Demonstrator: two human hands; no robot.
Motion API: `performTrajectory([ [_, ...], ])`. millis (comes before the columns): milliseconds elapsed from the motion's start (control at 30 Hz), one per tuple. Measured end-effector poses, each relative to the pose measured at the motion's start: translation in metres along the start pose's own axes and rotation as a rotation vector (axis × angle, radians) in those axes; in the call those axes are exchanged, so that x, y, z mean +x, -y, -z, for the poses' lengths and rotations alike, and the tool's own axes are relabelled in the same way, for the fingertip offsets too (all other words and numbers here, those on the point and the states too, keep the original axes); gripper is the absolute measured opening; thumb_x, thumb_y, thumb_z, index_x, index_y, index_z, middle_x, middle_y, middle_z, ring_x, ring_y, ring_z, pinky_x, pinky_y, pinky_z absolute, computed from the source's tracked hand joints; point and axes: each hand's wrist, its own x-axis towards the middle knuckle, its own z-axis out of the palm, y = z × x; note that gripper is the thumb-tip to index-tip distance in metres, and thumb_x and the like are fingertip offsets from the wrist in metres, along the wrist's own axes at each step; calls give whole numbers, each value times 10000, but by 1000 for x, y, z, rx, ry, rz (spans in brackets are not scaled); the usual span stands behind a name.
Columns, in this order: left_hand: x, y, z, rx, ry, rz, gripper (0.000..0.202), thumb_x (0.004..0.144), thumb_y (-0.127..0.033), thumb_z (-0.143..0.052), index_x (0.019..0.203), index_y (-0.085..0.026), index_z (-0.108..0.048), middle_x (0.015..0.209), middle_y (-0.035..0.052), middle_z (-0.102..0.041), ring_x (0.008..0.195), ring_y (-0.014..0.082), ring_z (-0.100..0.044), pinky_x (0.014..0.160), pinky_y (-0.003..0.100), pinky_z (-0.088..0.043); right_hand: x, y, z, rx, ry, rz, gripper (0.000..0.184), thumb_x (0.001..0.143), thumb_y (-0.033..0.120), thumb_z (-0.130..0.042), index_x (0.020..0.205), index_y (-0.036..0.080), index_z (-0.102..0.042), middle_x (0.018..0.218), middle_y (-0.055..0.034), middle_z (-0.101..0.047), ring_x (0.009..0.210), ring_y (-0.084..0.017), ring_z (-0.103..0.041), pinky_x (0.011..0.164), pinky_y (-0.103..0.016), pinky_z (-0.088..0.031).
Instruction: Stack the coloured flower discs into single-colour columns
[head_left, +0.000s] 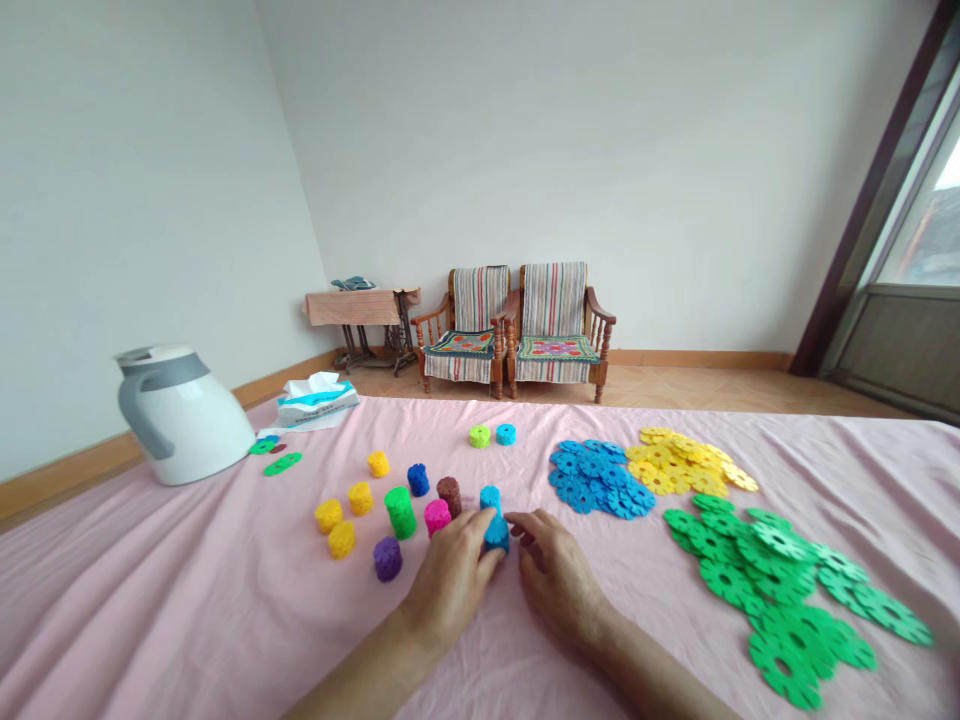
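My left hand [452, 575] is closed on a blue stack of snowflake discs [496, 532] that rests on the pink cloth [225, 600]. My right hand [555, 573] lies just right of it, fingers curled, fingertips touching that stack. A second light blue stack [490, 496] stands right behind. Short stacks stand to the left: pink [436, 516], brown [449, 494], green [400, 512], dark blue [418, 479], purple [387, 558] and several yellow ones [342, 539].
Loose flat discs lie in piles at the right: blue [600, 478], yellow [686, 461], green [780, 585]. A white kettle [180, 412] and a tissue pack [317, 400] sit far left. Two small stacks [492, 435] stand farther back. Wooden chairs [517, 330] stand across the room.
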Motion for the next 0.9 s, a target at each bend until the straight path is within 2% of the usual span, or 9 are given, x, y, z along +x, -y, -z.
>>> performTrajectory([
  [367, -1, 4, -4, -50, -3, 2, 340, 788, -49, -554, 1067, -234, -614, 1016, 26, -659, 952, 195, -610, 873, 310, -461, -2, 2, 1, 0, 6, 13, 509, 671, -9, -400, 1072, 192, -640, 924, -51, -643, 894, -177, -562, 826, -304, -429],
  [500, -5, 9, -6, -23, -31, 0, 469, 771, -53, -596, 1206, -223, -551, 1118, 43, -640, 1038, 207, -594, 913, 324, -458, -2, 0, -1, -6, -26, -5, 472, 673, -11, -404, 1037, 170, -644, 903, -56, -637, 867, -169, -563, 796, -284, -429],
  [600, -8, 11, -6, 22, -50, 9, 533, 771, -58, -610, 1268, -224, -511, 1195, 58, -613, 1091, 217, -577, 950, 349, -448, -2, -1, -1, -39, -45, -38, 403, 672, -9, -407, 915, 171, -674, 850, -54, -632, 830, -168, -560, 762, -275, -422],
  [733, -11, 11, -5, 42, -38, 8, 584, 772, -41, -600, 1307, -240, -475, 1208, 59, -614, 1101, 217, -582, 954, 356, -455, -2, 0, 0, -79, -54, -57, 323, 688, 5, -413, 765, 177, -676, 788, -52, -621, 804, -168, -552, 755, -276, -409],
  [900, -12, 15, -8, 20, -41, -12, 728, 746, 6, -583, 1385, -260, -358, 1235, 51, -602, 1101, 204, -588, 938, 334, -470, -4, 0, -1, -127, -55, -59, 298, 703, 23, -423, 732, 182, -673, 749, -46, -602, 779, -167, -536, 742, -276, -396],
])
